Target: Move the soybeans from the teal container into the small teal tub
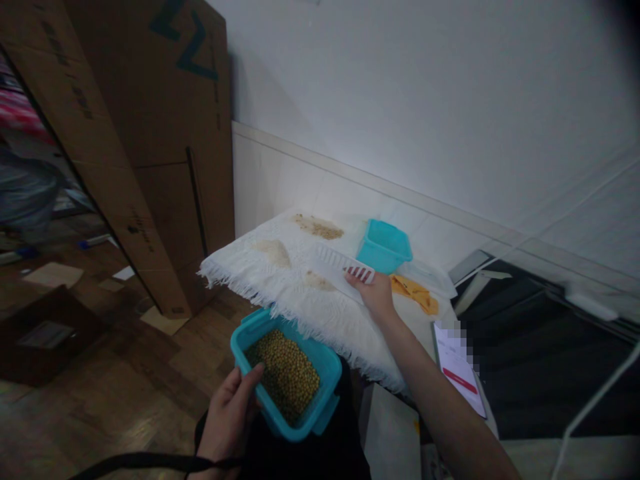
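Head view: teal tub [383,259], orange cloth [419,295] near right hand [376,293].

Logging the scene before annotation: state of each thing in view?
Near teal container, lidless, partly filled with yellowish beans, in left hand
Slotted plastic piece, gripped by right hand
Far teal container, lidless, upright
Orange cloth, crumpled
Phone-like device, lit
White cloth, spread, fringe hanging
Small piles, loose, on white cloth
Tall cardboard box, standing
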### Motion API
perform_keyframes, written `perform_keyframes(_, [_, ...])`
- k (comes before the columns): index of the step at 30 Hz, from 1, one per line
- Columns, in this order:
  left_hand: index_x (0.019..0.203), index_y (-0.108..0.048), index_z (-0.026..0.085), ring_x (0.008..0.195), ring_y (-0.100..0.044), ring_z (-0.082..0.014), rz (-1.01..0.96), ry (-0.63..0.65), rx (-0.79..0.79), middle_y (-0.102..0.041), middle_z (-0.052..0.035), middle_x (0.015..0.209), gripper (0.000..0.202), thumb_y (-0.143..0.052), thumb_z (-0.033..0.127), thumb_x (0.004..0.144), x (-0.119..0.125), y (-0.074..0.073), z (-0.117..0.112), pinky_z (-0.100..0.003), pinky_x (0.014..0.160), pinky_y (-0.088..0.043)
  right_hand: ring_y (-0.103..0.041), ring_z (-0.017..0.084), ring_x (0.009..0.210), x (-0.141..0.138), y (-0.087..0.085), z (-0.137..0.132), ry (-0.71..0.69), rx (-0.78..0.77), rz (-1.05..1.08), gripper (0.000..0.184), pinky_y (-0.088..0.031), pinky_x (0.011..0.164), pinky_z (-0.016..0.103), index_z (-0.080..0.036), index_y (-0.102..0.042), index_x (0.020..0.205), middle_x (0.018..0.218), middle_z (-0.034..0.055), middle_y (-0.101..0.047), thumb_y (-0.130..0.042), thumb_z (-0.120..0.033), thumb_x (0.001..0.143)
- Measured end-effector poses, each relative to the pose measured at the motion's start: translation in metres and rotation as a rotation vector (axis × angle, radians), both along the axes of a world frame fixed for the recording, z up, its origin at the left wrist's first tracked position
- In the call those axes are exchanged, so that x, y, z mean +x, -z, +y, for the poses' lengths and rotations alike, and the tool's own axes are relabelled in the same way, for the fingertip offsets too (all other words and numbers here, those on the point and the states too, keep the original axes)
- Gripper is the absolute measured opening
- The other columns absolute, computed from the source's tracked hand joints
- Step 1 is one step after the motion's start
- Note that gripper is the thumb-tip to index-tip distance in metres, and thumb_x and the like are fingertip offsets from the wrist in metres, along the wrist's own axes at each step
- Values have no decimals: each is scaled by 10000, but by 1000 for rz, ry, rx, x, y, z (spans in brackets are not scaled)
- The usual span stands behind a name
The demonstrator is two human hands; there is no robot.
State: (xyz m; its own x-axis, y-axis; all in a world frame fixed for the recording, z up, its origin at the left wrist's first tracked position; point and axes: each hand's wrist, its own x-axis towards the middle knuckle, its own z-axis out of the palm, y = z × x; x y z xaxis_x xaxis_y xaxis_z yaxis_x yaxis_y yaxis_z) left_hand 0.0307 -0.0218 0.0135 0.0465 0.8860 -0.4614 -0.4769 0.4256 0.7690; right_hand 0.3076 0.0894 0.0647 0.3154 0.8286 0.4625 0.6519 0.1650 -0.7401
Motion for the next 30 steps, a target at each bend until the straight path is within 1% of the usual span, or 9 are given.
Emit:
perform_keyframes(3, [724, -650, 178, 421, -430, -65, 19, -5, -6, -556, 51, 505, 254, -745, 383, 607, -1, 1, 1, -165, 399, -342, -676, 244, 754, -4, -6, 1, -23, -28, -7, 297, -510, 671, 325, -152, -724, 830, 828, 78, -727, -679, -403, 678])
perform_keyframes(5, [735, -648, 177, 419, -427, -64, 36, -4, -6, -562, 50, 512, 265, -744, 387, 606, -1, 2, 2, -165, 400, -346, -676, 245, 755, -5, -9, 3, -27, -24, -25, 304, -509, 663, 321, -152, -724, 842, 827, 79, -727, -682, -403, 676])
perform_keyframes(9, [648, -619, 175, 410, -405, -61, 15, -20, 17, -515, 63, 474, 257, -751, 388, 593, -2, 2, 2, -165, 384, -329, -675, 252, 747, -5, -11, 10, -9, -23, -58, 318, -504, 659, 328, -145, -726, 844, 825, 87, -726, -678, -412, 679])
perform_keyframes(11, [632, -614, 177, 413, -410, -64, 13, -26, 16, -511, 64, 472, 253, -760, 377, 580, -3, -1, 1, -170, 384, -334, -674, 248, 728, -4, -10, 13, -39, -59, -33, 317, -504, 649, 326, -149, -729, 832, 815, 82, -726, -675, -422, 680])
perform_keyframes(14, [663, -637, 178, 418, -428, -72, 21, -8, 7, -538, 52, 494, 241, -762, 363, 573, -3, -5, 1, -182, 390, -347, -674, 239, 727, -3, -8, 14, -106, -86, 12, 323, -506, 655, 322, -156, -728, 837, 819, 72, -727, -683, -428, 670])
perform_keyframes(18, [605, -613, 175, 379, -359, -55, 36, -6, 34, -465, 74, 429, 237, -753, 366, 590, -2, -3, 2, -169, 358, -292, -672, 232, 740, -2, -6, 11, -171, -96, 53, 325, -506, 674, 324, -164, -726, 853, 832, 63, -727, -694, -426, 663])
perform_keyframes(25, [694, -632, 181, 436, -444, -68, 8, 19, 40, -547, 59, 515, 216, -712, 378, 661, -4, 5, 2, -179, 443, -382, -672, 232, 756, 2, -3, 0, -187, -74, 137, 290, -507, 686, 325, -168, -727, 820, 828, 59, -727, -728, -389, 633])
perform_keyframes(27, [749, -642, 186, 462, -475, -77, -14, 21, 28, -585, 47, 561, 221, -706, 381, 667, -4, 7, 2, -185, 461, -397, -673, 227, 757, 4, -3, -5, -197, -61, 124, 276, -510, 695, 323, -174, -728, 818, 835, 56, -727, -729, -378, 634])
perform_keyframes(30, [764, -645, 186, 449, -464, -73, -14, 10, 17, -574, 52, 544, 232, -715, 379, 656, -5, 7, 1, -177, 443, -380, -676, 227, 730, 4, -5, -12, -197, -76, 62, 266, -515, 674, 321, -177, -731, 826, 824, 55, -728, -717, -377, 651])
